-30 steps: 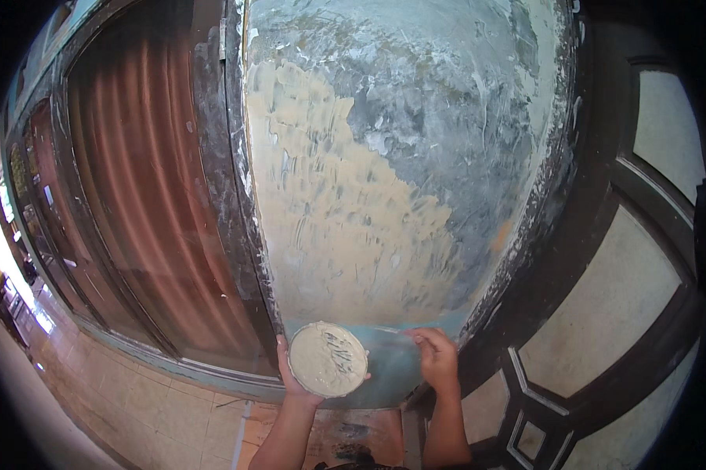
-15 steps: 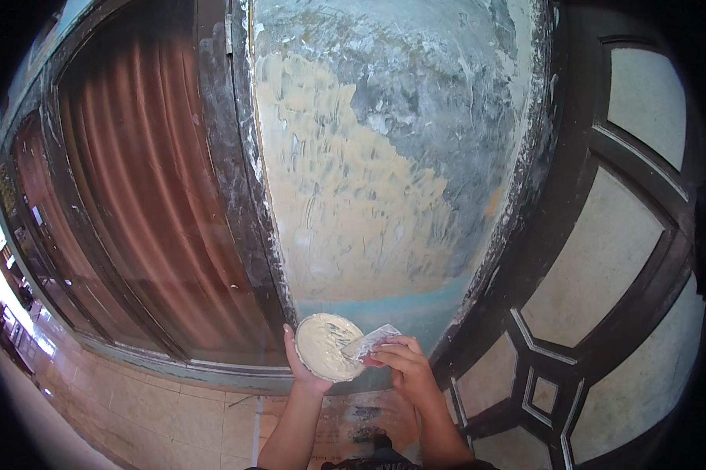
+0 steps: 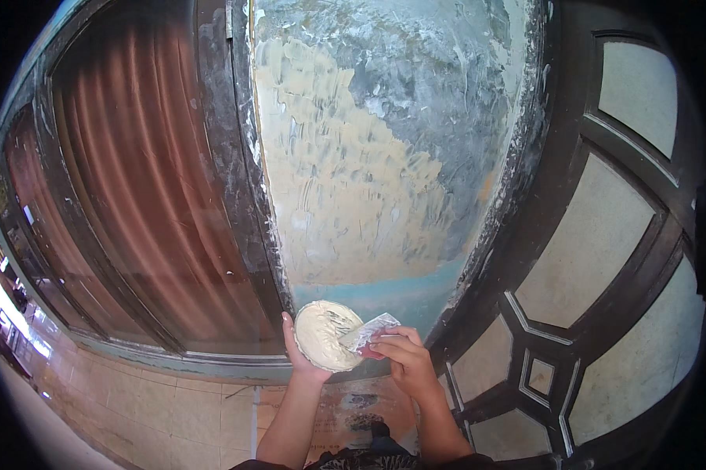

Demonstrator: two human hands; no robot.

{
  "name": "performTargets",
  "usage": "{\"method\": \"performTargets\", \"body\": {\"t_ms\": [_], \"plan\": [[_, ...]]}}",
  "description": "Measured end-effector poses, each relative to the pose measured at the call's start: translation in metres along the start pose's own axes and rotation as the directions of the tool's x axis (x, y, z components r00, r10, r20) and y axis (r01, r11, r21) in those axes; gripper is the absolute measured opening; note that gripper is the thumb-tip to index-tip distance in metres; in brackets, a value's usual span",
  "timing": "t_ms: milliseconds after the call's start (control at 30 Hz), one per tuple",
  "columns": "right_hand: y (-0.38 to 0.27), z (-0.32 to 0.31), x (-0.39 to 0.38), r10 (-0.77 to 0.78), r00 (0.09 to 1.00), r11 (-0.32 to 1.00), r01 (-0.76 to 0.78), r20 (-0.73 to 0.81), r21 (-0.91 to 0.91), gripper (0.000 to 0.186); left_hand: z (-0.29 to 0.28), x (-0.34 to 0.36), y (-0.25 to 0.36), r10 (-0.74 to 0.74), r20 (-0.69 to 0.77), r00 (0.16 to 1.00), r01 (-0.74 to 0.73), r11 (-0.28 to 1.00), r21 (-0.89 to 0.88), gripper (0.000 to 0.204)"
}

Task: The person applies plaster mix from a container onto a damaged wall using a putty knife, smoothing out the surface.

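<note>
My left hand point(image 3: 306, 365) holds up a round bowl of cream-coloured putty point(image 3: 321, 345), its thumb along the left side and the palm beneath. In my right hand point(image 3: 406, 357) is a putty scraper point(image 3: 370, 332), pinched between thumb and fingers. Its flat blade is smeared with pale putty, and one edge dips into the putty at the bowl's right side. In front stands a wall panel point(image 3: 345, 196), coated with rough beige putty on its left and lower part. The upper right of the panel is bare mottled grey, and a light blue band crosses it low down.
Left of the panel, a dark-framed window point(image 3: 141, 196) shows a reddish-brown curtain behind glass. On the right is a dark wooden door point(image 3: 556, 258) with pale inset panels. Below, a cardboard sheet point(image 3: 345, 427) lies on the tiled floor point(image 3: 165, 407).
Both hands, the bowl and the scraper sit slightly higher in the picture. The view has shifted a little. The scraper remains in the putty at the bowl's right side.
</note>
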State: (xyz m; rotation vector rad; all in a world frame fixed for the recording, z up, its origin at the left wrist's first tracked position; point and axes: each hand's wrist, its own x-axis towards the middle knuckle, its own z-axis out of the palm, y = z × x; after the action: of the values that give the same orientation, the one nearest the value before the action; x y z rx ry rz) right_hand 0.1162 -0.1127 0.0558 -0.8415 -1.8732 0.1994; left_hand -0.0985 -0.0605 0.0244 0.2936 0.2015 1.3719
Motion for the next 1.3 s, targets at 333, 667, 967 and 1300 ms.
{"method": "performTargets", "body": {"t_ms": [333, 667, 967, 1300], "plan": [[-0.008, -0.001, -0.003, 0.008, 1.0, 1.0, -0.008, -0.003, -0.005, 0.046, 0.001, -0.002, -0.005, -0.02, 0.041, 0.999, 0.019, 1.0, 0.02, 0.091], [0.011, -0.013, 0.006, 0.036, 0.997, 0.999, -0.038, -0.065, -0.027, 0.043, 0.002, 0.017, -0.017, -0.041, -0.056, 0.998, 0.042, 0.999, 0.016, 0.092], [0.068, -0.035, 0.032, 0.189, 0.943, 0.981, -0.168, -0.273, 0.098, 0.02, 0.004, 0.053, -0.039, -0.138, 0.203, 0.969, 0.168, 0.975, -0.143, 0.105], [0.17, -0.06, 0.054, 0.527, 0.719, 0.825, -0.306, -0.452, 0.474, 0.035, -0.009, 0.093, -0.063, -0.12, 0.347, 0.93, 0.192, 0.965, -0.179, 0.107]]}}
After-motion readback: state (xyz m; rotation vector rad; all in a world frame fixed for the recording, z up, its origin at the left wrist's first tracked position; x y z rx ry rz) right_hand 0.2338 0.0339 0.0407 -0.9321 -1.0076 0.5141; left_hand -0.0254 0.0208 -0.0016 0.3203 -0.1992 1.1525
